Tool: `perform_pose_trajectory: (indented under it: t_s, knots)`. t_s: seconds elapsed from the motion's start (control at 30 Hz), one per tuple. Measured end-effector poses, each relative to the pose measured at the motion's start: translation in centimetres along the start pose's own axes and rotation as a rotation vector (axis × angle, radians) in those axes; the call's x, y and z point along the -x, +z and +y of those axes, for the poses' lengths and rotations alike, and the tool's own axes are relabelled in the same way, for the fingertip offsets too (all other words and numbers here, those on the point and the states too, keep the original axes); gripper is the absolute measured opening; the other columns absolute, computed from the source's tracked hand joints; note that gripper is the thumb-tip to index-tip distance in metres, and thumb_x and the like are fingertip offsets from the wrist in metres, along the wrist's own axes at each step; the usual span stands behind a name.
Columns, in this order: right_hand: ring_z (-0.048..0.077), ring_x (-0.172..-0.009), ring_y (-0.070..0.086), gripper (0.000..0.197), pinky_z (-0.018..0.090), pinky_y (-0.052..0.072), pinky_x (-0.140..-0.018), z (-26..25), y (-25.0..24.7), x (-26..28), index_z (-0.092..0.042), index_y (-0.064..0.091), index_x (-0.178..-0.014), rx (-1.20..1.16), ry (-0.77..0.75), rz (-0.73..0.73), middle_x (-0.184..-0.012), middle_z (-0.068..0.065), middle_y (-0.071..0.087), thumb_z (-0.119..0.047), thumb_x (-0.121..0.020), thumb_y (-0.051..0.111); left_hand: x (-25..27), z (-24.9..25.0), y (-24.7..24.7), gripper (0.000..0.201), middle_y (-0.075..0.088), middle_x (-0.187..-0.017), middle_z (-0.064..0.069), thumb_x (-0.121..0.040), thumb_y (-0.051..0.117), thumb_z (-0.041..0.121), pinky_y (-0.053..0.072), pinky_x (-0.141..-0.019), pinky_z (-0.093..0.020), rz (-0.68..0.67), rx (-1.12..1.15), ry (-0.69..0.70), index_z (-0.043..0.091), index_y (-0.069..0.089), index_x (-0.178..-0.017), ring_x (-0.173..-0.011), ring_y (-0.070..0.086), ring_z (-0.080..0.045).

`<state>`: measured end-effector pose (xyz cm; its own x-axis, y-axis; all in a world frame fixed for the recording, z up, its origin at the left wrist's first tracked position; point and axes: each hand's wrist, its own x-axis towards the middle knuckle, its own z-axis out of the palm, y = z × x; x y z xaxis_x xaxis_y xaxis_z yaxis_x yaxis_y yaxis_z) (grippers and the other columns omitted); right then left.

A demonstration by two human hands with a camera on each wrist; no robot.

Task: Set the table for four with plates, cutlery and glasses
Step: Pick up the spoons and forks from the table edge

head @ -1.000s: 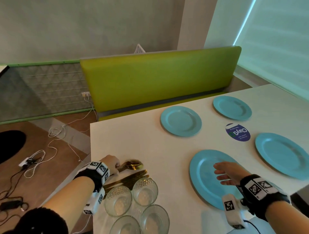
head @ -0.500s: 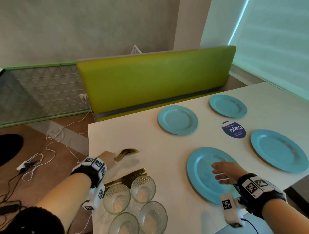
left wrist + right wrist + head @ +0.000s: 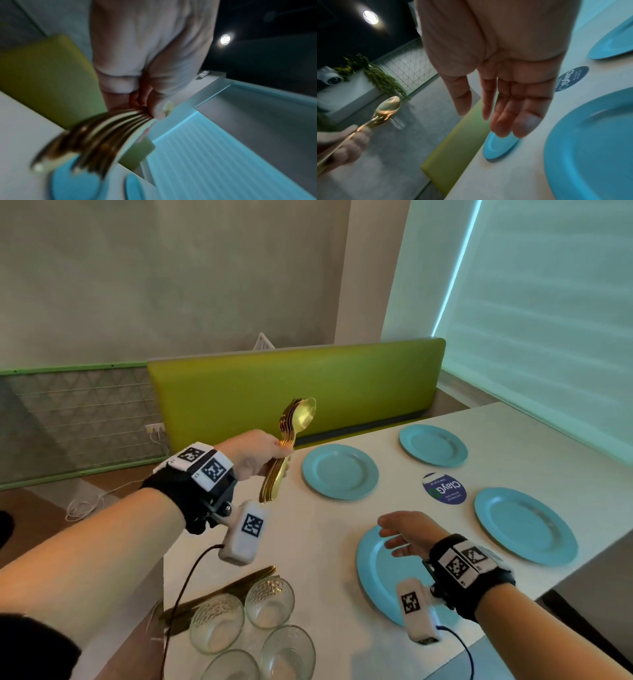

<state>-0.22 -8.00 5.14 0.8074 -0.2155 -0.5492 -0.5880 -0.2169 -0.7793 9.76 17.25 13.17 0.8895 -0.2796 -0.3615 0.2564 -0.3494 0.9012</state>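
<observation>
My left hand (image 3: 255, 455) grips a bundle of gold spoons (image 3: 294, 426) by the handles, raised above the white table (image 3: 325, 525) with the bowls pointing up; the spoons (image 3: 96, 135) look blurred in the left wrist view and the spoon (image 3: 387, 108) shows at the left of the right wrist view. My right hand (image 3: 399, 534) hovers flat and open, holding nothing, over the near blue plate (image 3: 380, 577). Three more blue plates (image 3: 340, 472) (image 3: 433, 445) (image 3: 525, 525) lie on the table. More gold cutlery (image 3: 239, 583) and several clear glasses (image 3: 251, 625) sit at the near left corner.
A round blue sticker (image 3: 444, 489) lies between the plates. A green bench back (image 3: 294, 392) runs along the table's far side. White cables (image 3: 89, 501) lie on the floor at left. A window blind (image 3: 548, 320) fills the right.
My left hand has lifted the bundle of spoons off the table's near left corner and raised it up and to the right. The right hand stays over the near plate.
</observation>
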Motion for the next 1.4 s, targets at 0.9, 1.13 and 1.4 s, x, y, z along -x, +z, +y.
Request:
perform_pose_trajectory:
  t_s: [0.9,1.13,1.4]
  knots:
    - [0.017,-0.061,0.057,0.014,0.026,0.047,-0.061,3.7,-12.8,-1.4,-0.011,0.062,-0.077,-0.232,-0.174,0.138,-0.071,0.004,0.062,-0.007,-0.090,0.058,-3.4,-1.4,28.9,0.015,0.059,-0.072,-0.004,-0.094,0.052,0.007,0.052,-0.054,-0.021,-0.230,0.441,-0.154,0.010,0.057,-0.081,-0.064,0.059,-0.013]
    - [0.015,-0.061,0.056,0.017,0.024,0.048,-0.057,7.0,-17.4,-6.5,-0.013,0.060,-0.072,-0.094,-0.034,0.176,-0.073,0.003,0.061,-0.010,-0.088,0.062,-7.2,-2.6,29.4,0.015,0.055,-0.072,-0.007,-0.093,0.054,0.007,0.052,-0.072,-0.030,-0.008,0.431,-0.219,0.006,0.053,-0.079,-0.065,0.056,-0.017]
    - [0.016,-0.061,0.053,0.010,0.024,0.046,-0.053,11.3,-17.8,-11.9,-0.002,0.063,-0.096,0.234,0.148,0.084,-0.078,0.009,0.059,-0.004,-0.091,0.054,-9.4,-4.6,27.9,0.018,0.054,-0.071,-0.006,-0.092,0.055,0.006,0.048,-0.060,-0.026,0.157,0.454,-0.264,0.010,0.053,-0.075,-0.062,0.053,-0.016]
